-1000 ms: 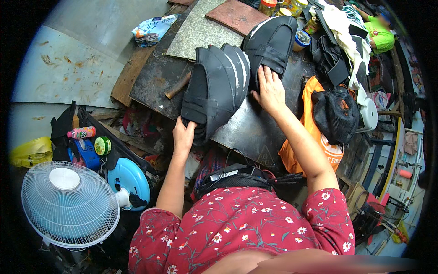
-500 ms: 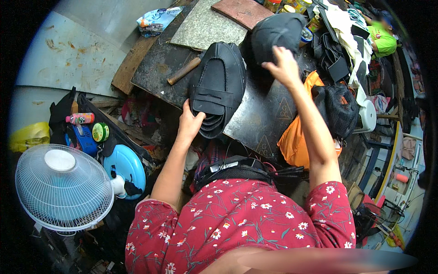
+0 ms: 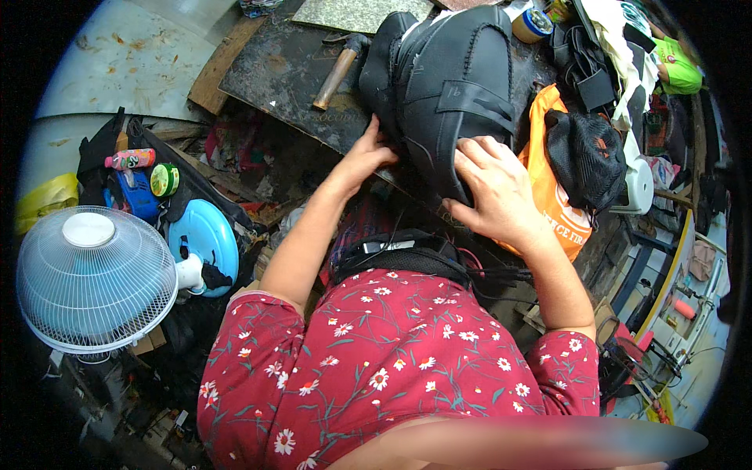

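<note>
Black loafer-style shoe uppers (image 3: 462, 106) lie in a stack in front of me, with a strap across the front and stitching along the top. More black uppers (image 3: 381, 72) lie pressed against their left side. My left hand (image 3: 363, 160) grips the lower left edge of these, some fingertips hidden behind the material. My right hand (image 3: 495, 190) is curled over the near end of the right stack, thumb at its lower edge. A hammer (image 3: 337, 78) with a wooden handle lies on the dark table left of the uppers.
The dark tabletop (image 3: 262, 74) holds a grey stone slab (image 3: 360, 11) at the back. An orange bag (image 3: 540, 149) and a black mesh bag (image 3: 586, 160) are at the right, near black straps (image 3: 583, 66). A white fan (image 3: 95, 278) stands at the left. Another person (image 3: 680, 66) is at the far right.
My right hand has come from the far black stack to the near end of the uppers. The two stacks now sit together, shifted right, exposing the hammer's head. The view has shifted.
</note>
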{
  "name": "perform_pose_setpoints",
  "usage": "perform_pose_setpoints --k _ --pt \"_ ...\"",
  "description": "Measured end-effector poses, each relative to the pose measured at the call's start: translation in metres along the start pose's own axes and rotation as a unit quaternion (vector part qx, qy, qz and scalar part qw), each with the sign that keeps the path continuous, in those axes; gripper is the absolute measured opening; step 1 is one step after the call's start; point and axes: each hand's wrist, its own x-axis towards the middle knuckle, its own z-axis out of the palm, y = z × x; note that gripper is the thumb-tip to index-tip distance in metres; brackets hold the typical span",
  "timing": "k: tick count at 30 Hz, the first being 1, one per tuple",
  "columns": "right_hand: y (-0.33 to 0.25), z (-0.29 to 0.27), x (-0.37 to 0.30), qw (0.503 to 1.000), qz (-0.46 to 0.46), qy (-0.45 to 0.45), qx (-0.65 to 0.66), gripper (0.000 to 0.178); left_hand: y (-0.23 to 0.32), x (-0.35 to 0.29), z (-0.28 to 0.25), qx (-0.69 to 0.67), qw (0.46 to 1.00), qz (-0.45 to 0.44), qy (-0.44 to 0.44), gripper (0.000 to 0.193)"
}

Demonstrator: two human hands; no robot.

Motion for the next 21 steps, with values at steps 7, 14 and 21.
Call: perform_pose_setpoints --k 7,14,21 --pt "-0.02 -0.009 -0.009 0.999 -0.025 -0.044 -0.01 0.059 0.0 0.014 0.001 -0.205 0.977 0.017 0.052 0.083" --pt "0.008 0.024 -0.019 0.999 -0.017 -0.045 -0.01 0.065 0.021 0.05 0.009 -0.246 0.965 -0.054 0.068 0.085" --pt "0.014 0.02 -0.029 1.0 0.012 -0.025 0.011 0.063 0.011 0.066 0.025 -0.263 0.963 -0.023 0.061 0.079"
